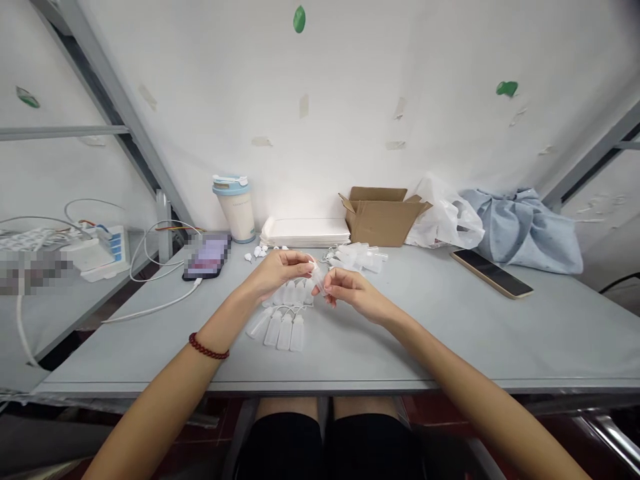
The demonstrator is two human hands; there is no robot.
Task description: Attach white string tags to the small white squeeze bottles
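Note:
Over the middle of the desk, both hands hold one small translucent plastic bottle (319, 277). My left hand (283, 270) pinches its upper end, where the fingers hide most of the detail. Its lower body is between the fingers of my right hand (350, 290). Just below lie two rows of similar bottles (285, 330) with thin white cords at their tops, the back row partly covered by my left hand. Behind my hands is a loose pile of translucent bottles (357, 257). Several small white pieces (259, 252), perhaps caps, are scattered behind my left hand.
Along the wall stand a tumbler (237, 210), a stack of white trays or sheets (305, 232), an open cardboard box (383, 220), a white plastic bag (443, 213) and a blue cloth bag (525, 230). Phones lie left (207, 256) and right (493, 273); a cable (155, 313) crosses the left side.

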